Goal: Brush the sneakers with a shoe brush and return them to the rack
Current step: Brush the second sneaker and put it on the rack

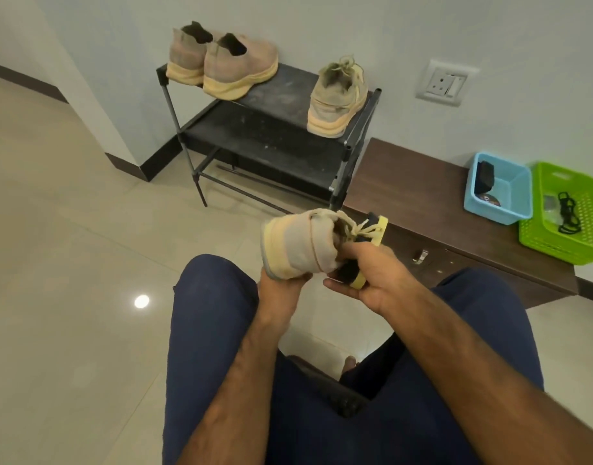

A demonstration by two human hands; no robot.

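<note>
A beige lace-up sneaker with a pale yellow sole is held above my knees. My left hand grips it from below at the sole. My right hand holds a shoe brush with a yellow back and dark bristles, pressed against the sneaker's side near the laces. On the top shelf of the black rack stand the matching sneaker at the right and a pinkish-beige slip-on pair at the left.
A low dark-brown cabinet stands right of the rack, carrying a blue tub and a green basket. A wall socket is above it. Glossy tile floor lies to the left. I sit on a dark seat.
</note>
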